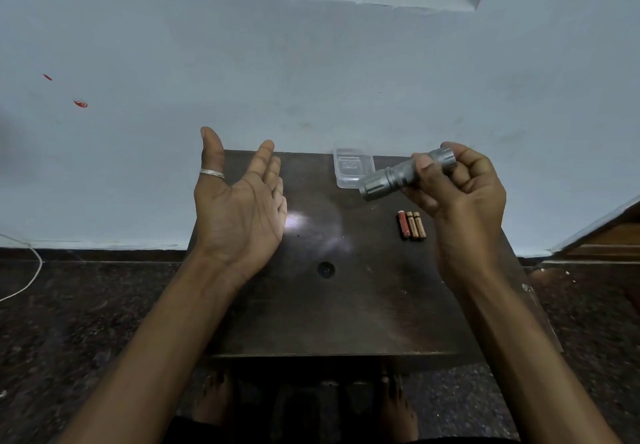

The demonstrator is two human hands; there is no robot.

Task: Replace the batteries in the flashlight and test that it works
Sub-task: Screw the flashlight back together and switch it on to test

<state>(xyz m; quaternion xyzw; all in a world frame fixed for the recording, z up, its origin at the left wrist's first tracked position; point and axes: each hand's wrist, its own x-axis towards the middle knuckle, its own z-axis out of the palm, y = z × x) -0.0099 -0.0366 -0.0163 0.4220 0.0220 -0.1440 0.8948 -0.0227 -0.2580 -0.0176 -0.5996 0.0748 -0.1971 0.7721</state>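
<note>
My right hand [460, 194] grips a grey metal flashlight [398, 177] by its rear half, above the right side of a small dark wooden table [346, 305]. Its lens end points down and to the left. A bright patch of light [298, 222] falls on the table top and on the edge of my left hand [239, 204], which is held palm up with straight fingers beside the beam and holds nothing. Three small batteries [411, 225], one red and two copper-coloured, lie side by side on the table under the flashlight.
A clear plastic box [349, 166] sits at the table's far edge against the pale blue wall. A round hole [326, 269] marks the table's middle. A white cable [24, 270] lies on the dark speckled floor at left. My bare feet [398, 409] show below the table's front edge.
</note>
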